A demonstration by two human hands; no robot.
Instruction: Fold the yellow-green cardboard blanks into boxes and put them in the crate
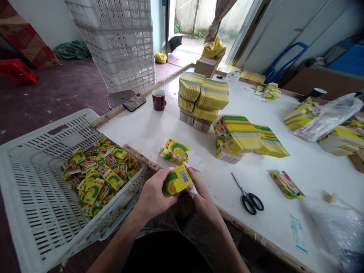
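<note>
Over the table's front edge, a small yellow and green carton (176,181) with a barcode on its end flap is held between both hands. My left hand (155,193) wraps round its left side. My right hand (200,189) grips the right side, with white wrapping on some fingertips. Just beyond lies a small pile of flat cartons (176,151) with white flaps sticking out to the right. To the left, a white slatted crate (31,182) holds many small yellow cartons (98,178).
Stacked bundles of flat cartons (213,93) stand mid-table, with more bundles (241,134) nearer. Black-handled scissors (248,199) lie at right, before a flat carton packet (286,184). A maroon mug (158,100) and a phone (134,102) sit by the left edge. Plastic bags (335,223) are at right.
</note>
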